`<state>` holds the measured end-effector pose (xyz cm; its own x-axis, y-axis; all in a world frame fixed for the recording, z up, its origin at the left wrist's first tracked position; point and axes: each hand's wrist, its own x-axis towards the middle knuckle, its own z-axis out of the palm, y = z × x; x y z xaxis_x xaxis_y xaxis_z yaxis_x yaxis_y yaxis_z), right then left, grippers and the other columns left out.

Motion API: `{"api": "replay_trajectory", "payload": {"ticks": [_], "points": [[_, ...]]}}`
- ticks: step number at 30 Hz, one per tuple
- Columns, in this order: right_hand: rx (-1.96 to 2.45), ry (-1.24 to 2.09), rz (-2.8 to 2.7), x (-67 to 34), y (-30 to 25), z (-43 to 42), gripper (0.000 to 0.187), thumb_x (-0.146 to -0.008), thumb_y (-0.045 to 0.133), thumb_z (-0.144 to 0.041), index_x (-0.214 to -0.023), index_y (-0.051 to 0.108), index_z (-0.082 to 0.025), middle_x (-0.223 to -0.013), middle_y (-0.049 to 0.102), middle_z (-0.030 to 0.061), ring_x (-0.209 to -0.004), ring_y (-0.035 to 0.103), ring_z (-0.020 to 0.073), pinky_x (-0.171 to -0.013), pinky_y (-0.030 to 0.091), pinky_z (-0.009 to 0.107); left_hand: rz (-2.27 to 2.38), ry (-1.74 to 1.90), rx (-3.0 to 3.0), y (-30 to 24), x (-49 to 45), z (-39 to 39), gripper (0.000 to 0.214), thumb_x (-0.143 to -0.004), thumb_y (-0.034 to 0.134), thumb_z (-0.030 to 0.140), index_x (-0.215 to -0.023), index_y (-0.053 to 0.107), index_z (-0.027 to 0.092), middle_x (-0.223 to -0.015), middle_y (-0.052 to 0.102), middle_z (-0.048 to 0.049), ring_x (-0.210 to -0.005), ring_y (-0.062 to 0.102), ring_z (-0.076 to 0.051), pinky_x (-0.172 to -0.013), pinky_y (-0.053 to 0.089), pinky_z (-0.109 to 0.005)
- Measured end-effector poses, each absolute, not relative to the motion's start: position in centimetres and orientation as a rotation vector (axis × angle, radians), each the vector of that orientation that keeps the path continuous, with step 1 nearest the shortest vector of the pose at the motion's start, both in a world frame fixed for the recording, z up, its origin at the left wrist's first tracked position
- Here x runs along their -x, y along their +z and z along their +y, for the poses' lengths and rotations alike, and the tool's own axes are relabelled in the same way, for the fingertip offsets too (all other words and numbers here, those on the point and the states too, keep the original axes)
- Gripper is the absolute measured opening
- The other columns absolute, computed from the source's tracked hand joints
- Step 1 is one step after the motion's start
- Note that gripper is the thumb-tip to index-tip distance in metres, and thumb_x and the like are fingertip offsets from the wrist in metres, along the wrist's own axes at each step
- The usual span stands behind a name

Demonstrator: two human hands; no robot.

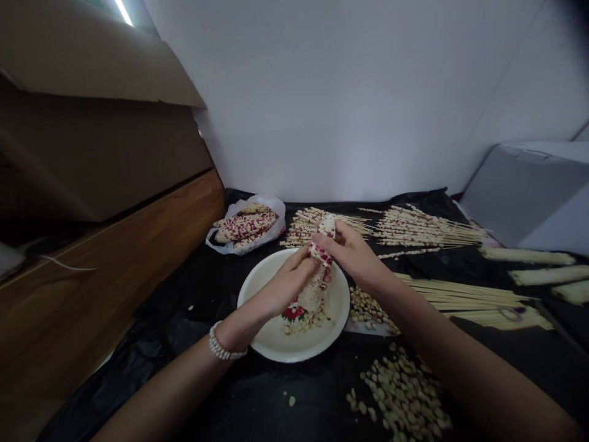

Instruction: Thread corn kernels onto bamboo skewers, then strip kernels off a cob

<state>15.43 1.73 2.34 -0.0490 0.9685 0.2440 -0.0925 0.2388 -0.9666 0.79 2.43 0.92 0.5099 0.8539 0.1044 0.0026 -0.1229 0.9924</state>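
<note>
Left hand (288,283) and right hand (352,255) clenched around red-and-white corn cob (321,261), held above white plate (294,344) on black-covered counter (239,399); loose corn kernels (400,393) near front edge.

This looks like a small work corner, maybe in a home. A black plastic sheet (151,356) is spread out to work on. A white wall (322,92) stands behind it. Big brown boxes (92,153) and a wood board (101,276) are at the side. Corn cobs (243,226), a white plate (276,341) and thin sticks (427,227) lie on the sheet.
</note>
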Motion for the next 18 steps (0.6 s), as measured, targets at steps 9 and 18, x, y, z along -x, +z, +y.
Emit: {"api": "replay_trajectory", "payload": {"ticks": [9,18], "points": [[0.944,1.115,-1.294,-15.3,2.4,1.6,0.03,-0.077,0.07,-0.043,-0.084,0.048,-0.024,-0.068,0.053,-0.0035,-0.049,0.048,0.011,-0.04,0.042,0.026,0.623,0.751,-1.274,0.9,-0.8,2.6,0.044,-0.074,0.047,0.012,-0.117,0.057,0.016,-0.099,0.069,-0.0078,-0.088,0.063,-0.022,-0.081,0.046,-0.036],[0.939,1.113,-1.3,-15.4,2.7,1.5,0.029,-0.077,0.07,-0.042,-0.087,0.05,-0.024,-0.07,0.054,-0.0026,-0.051,0.049,0.0115,-0.04,0.045,0.027,0.62,0.822,-1.325,1.0,-0.7,2.6,0.034,-0.087,0.059,0.033,-0.118,0.059,0.018,-0.123,0.062,-0.0095,-0.121,0.051,-0.024,-0.102,0.036,-0.038]]}}
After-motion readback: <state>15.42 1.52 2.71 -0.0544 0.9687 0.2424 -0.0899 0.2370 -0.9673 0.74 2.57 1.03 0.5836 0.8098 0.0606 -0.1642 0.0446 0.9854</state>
